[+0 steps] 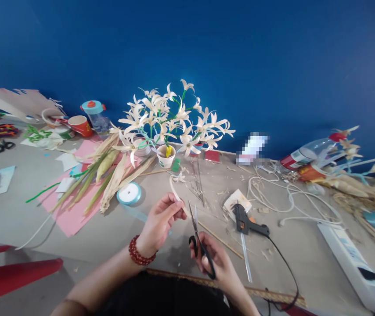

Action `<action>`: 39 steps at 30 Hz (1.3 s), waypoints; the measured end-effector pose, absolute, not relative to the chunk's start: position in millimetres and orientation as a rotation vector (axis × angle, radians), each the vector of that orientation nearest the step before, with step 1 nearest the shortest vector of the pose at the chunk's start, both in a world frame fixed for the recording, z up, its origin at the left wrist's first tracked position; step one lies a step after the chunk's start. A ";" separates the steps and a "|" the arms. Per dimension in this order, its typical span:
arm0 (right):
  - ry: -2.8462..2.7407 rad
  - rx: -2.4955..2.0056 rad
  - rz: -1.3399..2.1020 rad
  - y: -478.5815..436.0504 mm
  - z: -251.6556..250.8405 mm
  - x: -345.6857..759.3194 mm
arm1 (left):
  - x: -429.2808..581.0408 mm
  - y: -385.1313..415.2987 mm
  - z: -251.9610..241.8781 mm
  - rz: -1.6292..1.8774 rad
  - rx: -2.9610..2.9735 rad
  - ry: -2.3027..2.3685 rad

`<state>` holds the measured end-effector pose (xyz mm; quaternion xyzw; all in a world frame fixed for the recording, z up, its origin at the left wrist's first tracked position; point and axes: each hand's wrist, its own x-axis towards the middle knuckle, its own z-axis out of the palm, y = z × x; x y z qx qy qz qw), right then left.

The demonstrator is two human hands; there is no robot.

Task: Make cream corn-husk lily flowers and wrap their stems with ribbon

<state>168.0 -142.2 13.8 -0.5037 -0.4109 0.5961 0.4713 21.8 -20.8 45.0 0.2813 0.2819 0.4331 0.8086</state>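
Pinched in my left hand [166, 219] is a narrow, pale strip of what looks like corn husk [174, 189], its curved end rising above the fingers. A beaded red bracelet [138, 252] circles that wrist. My right hand [214, 259] grips black-handled scissors [195, 224], blades pointing up and slightly parted beside the strip's lower end. Whether the blades touch the strip I cannot tell. Beyond the hands, many cream husk flowers [164, 114] on green stems stand in paper cups, one a white cup [165, 159]. A roll of light blue ribbon [128, 193] lies left of my left hand.
A black glue gun [246, 221] lies to the right, its cord trailing toward the front edge. White cables [293, 193] and a power strip [348, 254] are farther right. Corn husks [91, 180] cover pink paper [67, 219] at left. A thin stick [222, 240] lies near the scissors.
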 end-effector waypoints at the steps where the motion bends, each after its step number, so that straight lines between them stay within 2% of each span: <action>1: -1.011 -1.240 1.451 -140.0 17.1 166.2 | 23.7 -21.5 45.3 0.926 0.599 0.600; 7: -1.019 -1.270 1.404 -133.8 29.6 162.0 | 29.2 -25.0 47.3 0.944 0.622 0.618; 39: -1.155 -1.339 1.333 -136.6 17.5 170.6 | 29.2 -24.1 47.9 0.937 0.755 0.665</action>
